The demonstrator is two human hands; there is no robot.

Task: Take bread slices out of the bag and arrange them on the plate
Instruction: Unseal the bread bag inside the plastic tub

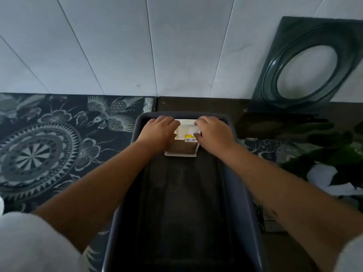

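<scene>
Both hands point(185, 132) on bread bag point(185, 138), one each side.

Bread bag point(185, 137) in far end of tray point(238, 173), centre; left hand point(158, 131) on bag's left side, right hand point(213, 132) on right; patterned cloth point(49, 144) left of tray; plate point(306, 63) leaning on wall, far right; plant point(324, 154) right of tray

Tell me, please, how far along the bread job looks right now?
Nothing looks done: no loose slice is visible on the dark tray. In hand: both hands, left and right, are on the bread package at the tray's far end. Left: taking slices out and arranging them.
</scene>
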